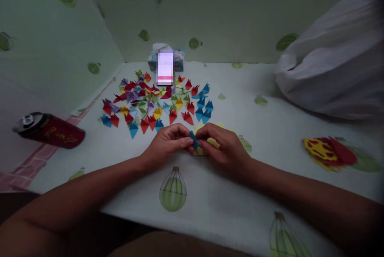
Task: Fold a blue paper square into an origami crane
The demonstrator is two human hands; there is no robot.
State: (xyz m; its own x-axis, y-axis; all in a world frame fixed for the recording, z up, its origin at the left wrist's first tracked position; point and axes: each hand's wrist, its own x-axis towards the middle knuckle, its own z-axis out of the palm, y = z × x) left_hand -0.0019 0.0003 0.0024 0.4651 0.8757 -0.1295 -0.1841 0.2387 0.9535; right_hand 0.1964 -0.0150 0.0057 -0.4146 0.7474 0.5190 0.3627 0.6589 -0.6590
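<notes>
Near edge: white surface (144, 203) with a green balloon print (173, 193) in front of the person, roughly centred.

Just beyond, centre: small blue paper piece (195, 141), lifted between the two hands. Left hand (172, 143): thumb and forefinger closed in a pinch on the left side of the piece. Right hand (226, 147): fingers curled, thumb and forefinger tips gripping it from the right; exact contact partly hidden. Yellow sheet (213, 142) lies beneath and behind the right hand.

Step in hand (judged): folding or creasing of the blue piece. Next move probably calls for a steady left pinch while the right fingertips press the fold flat or draw out a point, with light force, as thin paper should bend easily.

Orientation: narrow piece, long axis slanting from far left to near right, nearer the near–far line than the left–right. One end points far and slightly left; cannot tell which end is the tip of the figure.

Left: red drink can (57, 130), lying tilted in view. Right: stack of yellow and red paper cut-outs (325, 151).

Farther, left of centre: many folded paper figures (151, 122) in mixed colours, pointed shapes, some blue. Far right: white bag (330, 65). Farthest: phone (165, 67), screen lit, before a tissue box (180, 62).
</notes>
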